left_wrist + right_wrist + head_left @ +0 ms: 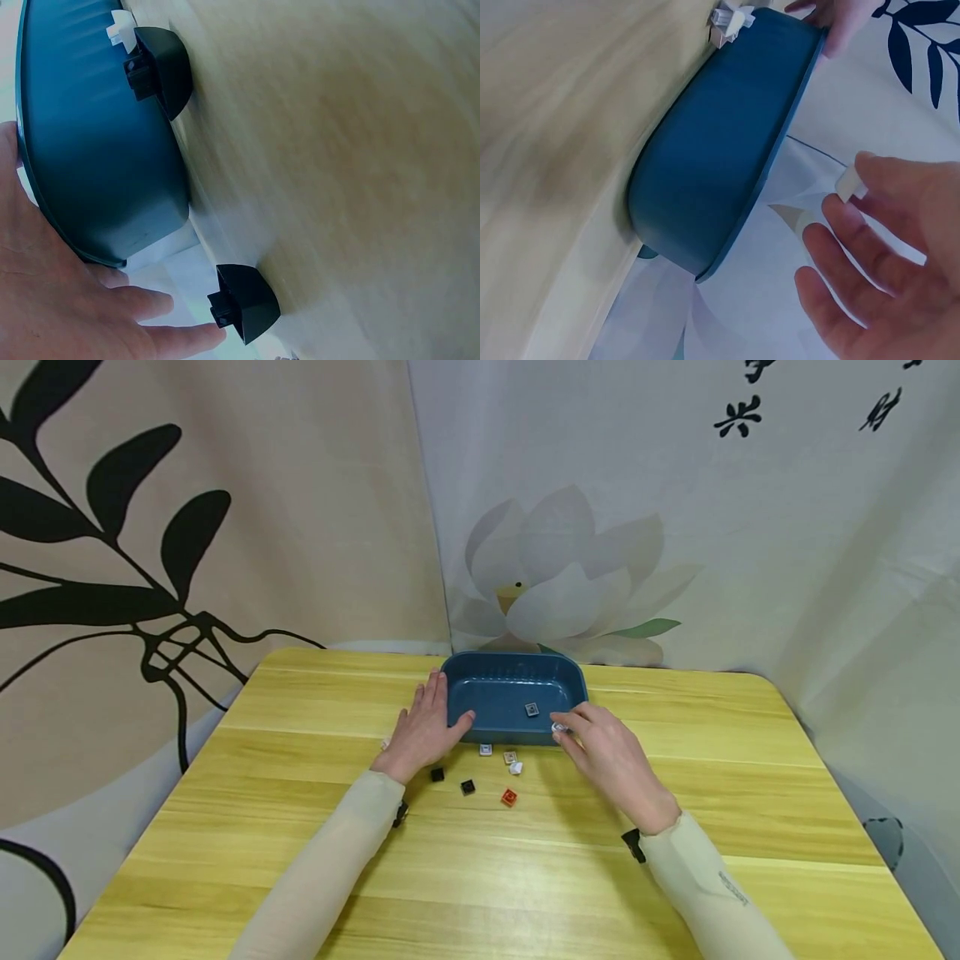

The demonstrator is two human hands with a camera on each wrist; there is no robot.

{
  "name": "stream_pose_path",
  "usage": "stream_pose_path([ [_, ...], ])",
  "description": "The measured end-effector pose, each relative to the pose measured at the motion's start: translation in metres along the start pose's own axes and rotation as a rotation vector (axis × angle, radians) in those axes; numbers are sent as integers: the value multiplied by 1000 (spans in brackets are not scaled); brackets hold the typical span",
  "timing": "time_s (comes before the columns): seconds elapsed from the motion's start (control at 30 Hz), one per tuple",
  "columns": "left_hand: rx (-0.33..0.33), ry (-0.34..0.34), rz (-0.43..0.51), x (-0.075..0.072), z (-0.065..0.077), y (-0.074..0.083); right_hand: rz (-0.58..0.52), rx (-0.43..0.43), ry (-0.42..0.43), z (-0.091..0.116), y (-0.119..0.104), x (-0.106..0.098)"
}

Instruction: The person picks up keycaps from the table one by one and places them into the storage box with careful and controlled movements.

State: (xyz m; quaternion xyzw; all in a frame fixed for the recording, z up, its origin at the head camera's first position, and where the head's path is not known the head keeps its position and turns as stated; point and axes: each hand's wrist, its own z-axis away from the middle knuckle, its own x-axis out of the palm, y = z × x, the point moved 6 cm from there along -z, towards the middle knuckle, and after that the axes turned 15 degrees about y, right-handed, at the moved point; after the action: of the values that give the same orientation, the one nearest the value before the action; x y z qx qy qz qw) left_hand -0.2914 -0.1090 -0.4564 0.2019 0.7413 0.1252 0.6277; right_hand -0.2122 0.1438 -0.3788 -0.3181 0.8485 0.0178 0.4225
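Left hand (426,727) lay against left end of blue tray (491,693), fingers straight and spread, thumb by near rim; probably steadied it. Right hand (611,760) pinched white keycap (847,184) between thumb and fingertip at tray's near right corner; small size likely called for such grip. White keycap looked pale, blocky, partly covered by thumb. Grey keycap (532,710) sat inside tray; red keycap (509,797) lay on table (480,877).

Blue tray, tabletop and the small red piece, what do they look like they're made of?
Blue tray: glossy plastic or glazed ceramic, judging by bright highlights inside. Tabletop: wood or wood-look laminate, satin; streaked grain, soft sheen. Red piece: probably moulded plastic, from its bright colour and blocky shape; too small to judge finish.
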Motion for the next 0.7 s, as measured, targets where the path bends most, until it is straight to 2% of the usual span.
stream_pose_path([
  [0.33, 2, -12, -10, -1, 1, 1, -10, 89, -12, -22, 12, 19],
  [0.53, 5, -7, 1, -1, 1, 0, -29, 159, -59, -35, 22, 37],
  [0.7, 7, -5, 8, -2, 2, 0, -3, 172, -114, -44, 30, 53],
])
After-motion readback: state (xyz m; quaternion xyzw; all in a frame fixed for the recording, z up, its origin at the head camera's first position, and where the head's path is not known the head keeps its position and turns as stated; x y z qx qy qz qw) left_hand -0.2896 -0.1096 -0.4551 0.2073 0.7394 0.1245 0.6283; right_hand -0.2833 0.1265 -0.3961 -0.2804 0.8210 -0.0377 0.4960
